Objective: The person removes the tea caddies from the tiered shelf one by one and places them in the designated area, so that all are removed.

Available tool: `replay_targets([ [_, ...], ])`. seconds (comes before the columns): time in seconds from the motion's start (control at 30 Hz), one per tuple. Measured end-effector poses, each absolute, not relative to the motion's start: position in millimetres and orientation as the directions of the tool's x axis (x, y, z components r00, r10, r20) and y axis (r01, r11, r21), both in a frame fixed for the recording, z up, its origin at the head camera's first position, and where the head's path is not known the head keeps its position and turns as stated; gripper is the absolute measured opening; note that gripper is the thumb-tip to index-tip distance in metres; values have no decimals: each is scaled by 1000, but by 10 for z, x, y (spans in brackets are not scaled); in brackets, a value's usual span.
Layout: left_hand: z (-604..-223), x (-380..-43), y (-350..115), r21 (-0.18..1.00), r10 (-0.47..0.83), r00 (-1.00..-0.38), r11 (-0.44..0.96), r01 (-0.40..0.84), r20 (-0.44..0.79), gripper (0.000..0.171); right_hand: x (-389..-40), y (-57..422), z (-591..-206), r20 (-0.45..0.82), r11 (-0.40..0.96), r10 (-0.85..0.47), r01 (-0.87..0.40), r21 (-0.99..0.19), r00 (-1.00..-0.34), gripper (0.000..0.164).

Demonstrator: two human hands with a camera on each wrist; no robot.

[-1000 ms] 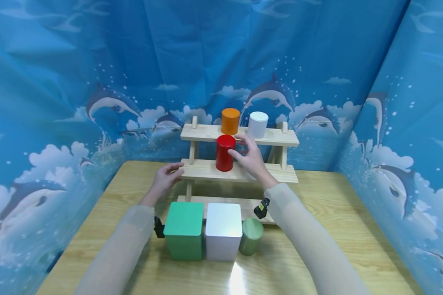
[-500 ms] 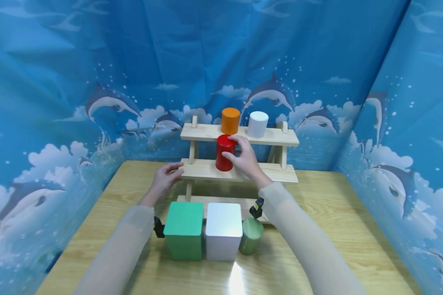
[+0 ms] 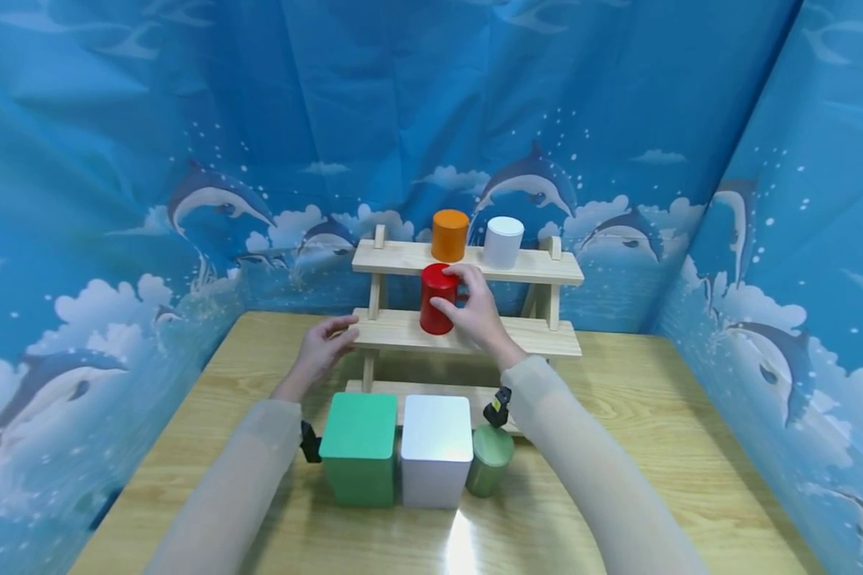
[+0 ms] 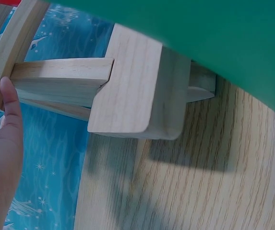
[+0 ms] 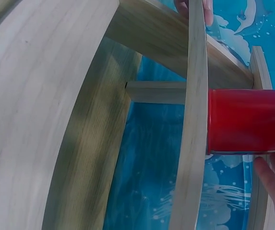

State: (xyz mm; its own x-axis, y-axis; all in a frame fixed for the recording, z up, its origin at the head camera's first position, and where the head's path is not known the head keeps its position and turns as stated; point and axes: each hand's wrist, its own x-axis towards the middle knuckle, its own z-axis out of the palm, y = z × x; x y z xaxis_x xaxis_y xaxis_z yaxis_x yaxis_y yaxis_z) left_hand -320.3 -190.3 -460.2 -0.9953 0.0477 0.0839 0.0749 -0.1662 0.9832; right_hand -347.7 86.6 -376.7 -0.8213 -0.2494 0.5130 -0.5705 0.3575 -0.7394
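- Right-hand grip (image 3: pixel 479 313): thumb and fingers pinching the red cylinder (image 3: pixel 435 283) from its right side.
- Cylinder is within that grip, upright on the middle shelf (image 3: pixel 395 328).
- Left-hand grip (image 3: pixel 320 349): pinching that shelf's left end.
- Top shelf (image 3: pixel 399 258), just behind: orange cylinder (image 3: pixel 449 237), white cylinder (image 3: pixel 503 244).
- Tabletop (image 3: pixel 640 415) in front, left to right: green box (image 3: pixel 359 447), white box (image 3: pixel 435 447), green cylinder (image 3: pixel 489 459).

Green box (image 3: pixel 359 451), white box (image 3: pixel 435 454) and cylinder (image 3: pixel 490 463) partly block the near side of the shelf (image 3: pixel 546 339); right of it, the table (image 3: pixel 665 399) has passing room.
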Motion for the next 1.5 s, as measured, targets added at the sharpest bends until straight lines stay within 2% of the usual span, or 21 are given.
replay_targets([
  [0.17,-4605,-3210,-1908,983,51,-995,-167,76,86,44,-3411,854,-3736,555,325,-264,-614,-719,-789,48],
  [0.4,-4605,-3211,-1902,984,53,-996,-164,68,78,45,-3126,833,-3524,601,293,-265,-657,-694,-754,45],
  [0.7,-4587,-3211,-1898,986,43,-997,-153,62,69,43,-3317,976,-3732,613,307,-228,-653,-692,-757,48],
  [1.17,-4599,-3214,-1900,992,37,-997,-112,57,62,45,-3176,1125,-3761,638,308,-219,-673,-672,-738,46],
  [1.5,-4587,-3192,-1890,991,36,-998,-121,48,53,44,-2776,1156,-3507,654,295,-206,-684,-667,-728,45],
])
